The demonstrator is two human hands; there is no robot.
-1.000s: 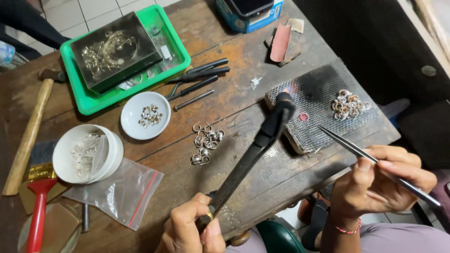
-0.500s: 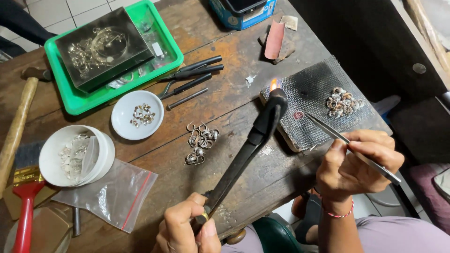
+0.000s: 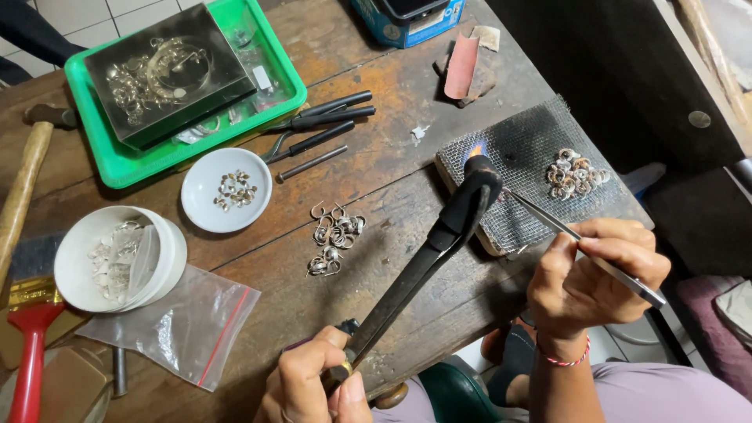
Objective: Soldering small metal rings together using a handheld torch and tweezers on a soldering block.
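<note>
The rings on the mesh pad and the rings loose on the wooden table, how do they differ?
The rings on the mesh pad sit bunched in a tight heap on dark wire mesh, near the lit torch; the rings on the table lie more spread out on bare wood, farther from the flame. The pad heap looks partly coppery; the table ones look plain silver. Both are small metal rings, untouched by either hand.

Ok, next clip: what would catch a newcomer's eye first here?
The small flame at the tip of the black torch held by the left hand, burning over the wire mesh pad. Next, the right hand aiming tweezers there, and the bright green tray top left.
</note>
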